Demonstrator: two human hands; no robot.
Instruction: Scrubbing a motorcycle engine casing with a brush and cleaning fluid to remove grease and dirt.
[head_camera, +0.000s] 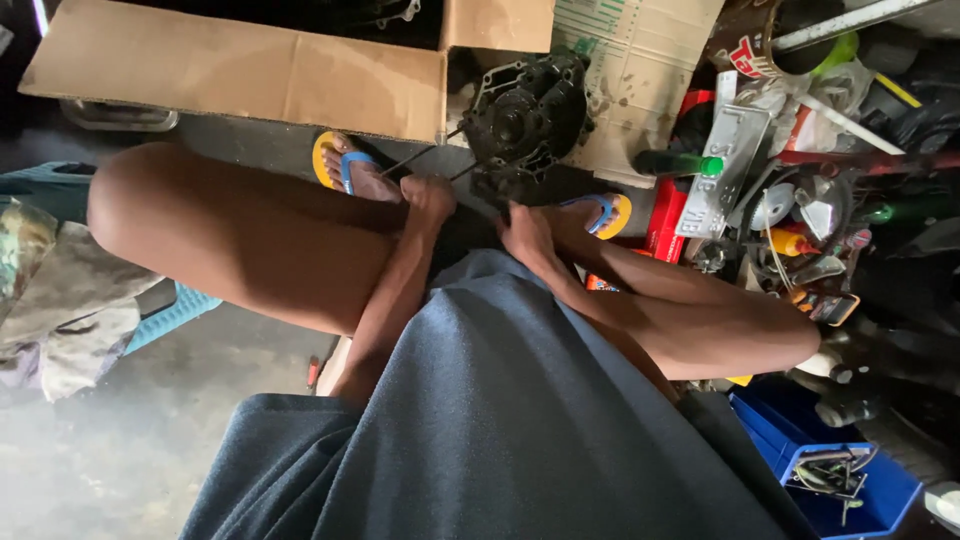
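Head view: cardboard box (240, 70) lies behind-left of the black engine casing (525, 125) on the floor. Left hand (428, 200), just below the casing, curled around a thin metal rod (410, 160). Right hand (525, 235) touches the casing's lower edge; grip unclear.

You get one view only, head-worn, looking steeply down past your own shirt (520, 420) and knees to the floor (120, 460). It sits close in; your hands and the engine casing (525, 120) land upper centre.
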